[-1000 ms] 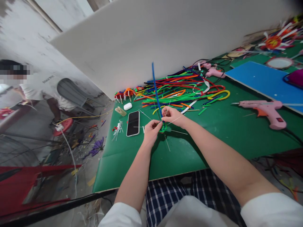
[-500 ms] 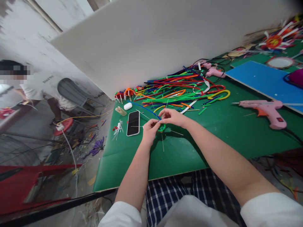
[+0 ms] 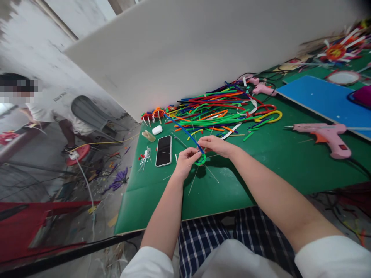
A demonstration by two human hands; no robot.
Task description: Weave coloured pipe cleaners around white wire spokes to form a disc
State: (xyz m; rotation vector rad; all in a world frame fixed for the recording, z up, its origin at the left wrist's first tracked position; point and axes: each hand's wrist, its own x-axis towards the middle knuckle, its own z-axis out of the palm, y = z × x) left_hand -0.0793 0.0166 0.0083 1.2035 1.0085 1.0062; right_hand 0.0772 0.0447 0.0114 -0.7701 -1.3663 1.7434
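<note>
Above the green table, my left hand (image 3: 186, 159) pinches a small woven piece with a green ring (image 3: 201, 161) and thin pale wires spreading out from it like spokes. A blue pipe cleaner (image 3: 185, 132) slants from the ring up and to the left. On the far side of the ring, my right hand (image 3: 213, 145) has its fingers closed at the blue strand; its fingertips are partly hidden. A phone (image 3: 164, 151) lies just left of my left hand, with an earbud case (image 3: 157, 130) behind it.
A heap of coloured pipe cleaners (image 3: 214, 112) lies along the back partition. At the right are a pink glue gun (image 3: 324, 136) and a blue board (image 3: 324, 102). White sticks (image 3: 145, 157) lie at the left edge. Another person (image 3: 40, 108) is at the far left.
The ring has turned in my hands, so its wires point in other directions and more green shows. The blue pipe cleaner now rises higher. My right hand has shifted slightly right.
</note>
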